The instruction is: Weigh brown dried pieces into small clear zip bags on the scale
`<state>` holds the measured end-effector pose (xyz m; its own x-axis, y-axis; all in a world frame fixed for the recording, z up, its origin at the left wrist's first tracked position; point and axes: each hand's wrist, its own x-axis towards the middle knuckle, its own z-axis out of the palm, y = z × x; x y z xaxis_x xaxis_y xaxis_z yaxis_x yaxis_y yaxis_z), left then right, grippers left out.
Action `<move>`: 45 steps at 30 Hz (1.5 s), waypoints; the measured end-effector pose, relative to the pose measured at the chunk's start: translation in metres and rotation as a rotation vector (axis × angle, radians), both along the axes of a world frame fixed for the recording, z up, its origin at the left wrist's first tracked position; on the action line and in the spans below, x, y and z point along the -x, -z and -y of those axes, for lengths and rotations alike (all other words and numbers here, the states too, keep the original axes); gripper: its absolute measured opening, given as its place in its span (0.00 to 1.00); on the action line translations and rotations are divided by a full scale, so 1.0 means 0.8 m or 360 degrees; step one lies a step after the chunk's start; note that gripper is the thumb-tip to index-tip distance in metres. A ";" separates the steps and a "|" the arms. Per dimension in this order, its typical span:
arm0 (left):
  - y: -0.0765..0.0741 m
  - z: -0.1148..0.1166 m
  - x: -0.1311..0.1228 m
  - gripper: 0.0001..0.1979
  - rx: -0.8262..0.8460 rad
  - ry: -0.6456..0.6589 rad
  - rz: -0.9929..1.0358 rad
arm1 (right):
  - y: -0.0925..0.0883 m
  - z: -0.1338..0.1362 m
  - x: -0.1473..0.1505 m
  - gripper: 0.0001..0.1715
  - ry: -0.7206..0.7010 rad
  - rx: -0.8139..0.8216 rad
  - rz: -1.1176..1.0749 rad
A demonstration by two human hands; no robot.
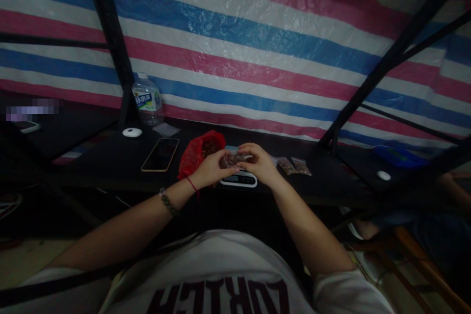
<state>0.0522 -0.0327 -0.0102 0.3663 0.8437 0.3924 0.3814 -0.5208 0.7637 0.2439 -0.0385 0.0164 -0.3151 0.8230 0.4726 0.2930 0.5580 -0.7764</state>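
Note:
My left hand (212, 168) and my right hand (259, 163) meet over a small white digital scale (239, 180). Between them is a small clear plastic bag (230, 159) with something reddish-brown in it, and the fingers of both hands are closed on it. I cannot tell whether the bag touches the scale. Close by my left hand, an open red plastic bag (191, 155) holds many small brown pieces (209, 148). Right of my right hand lie two small filled clear bags, one nearer (286, 166) and one farther right (301, 166).
On the black table (121, 157) lie a phone (161, 155), a white mouse-like object (132, 132) and a clear packet (166, 130). A plastic bottle (147, 100) stands by a dark post. Farther right are a blue tray (401, 156) and a person's arm (458, 189). Striped sheeting (235, 59) hangs behind.

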 end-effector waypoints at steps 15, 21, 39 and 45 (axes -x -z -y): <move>0.001 -0.002 -0.001 0.22 0.0287 0.0114 0.0518 | -0.008 0.010 -0.004 0.37 -0.0116 0.0077 0.0030; -0.003 -0.002 0.000 0.20 0.0815 0.0248 0.1080 | 0.002 -0.002 -0.002 0.30 -0.0055 0.0021 0.0189; -0.013 -0.005 0.011 0.16 0.1497 0.0482 0.1567 | 0.059 -0.060 -0.018 0.22 0.0383 -0.0241 0.0507; -0.019 0.001 0.010 0.15 0.1545 0.0448 0.1556 | 0.081 -0.073 -0.026 0.20 0.0466 -0.0414 0.0805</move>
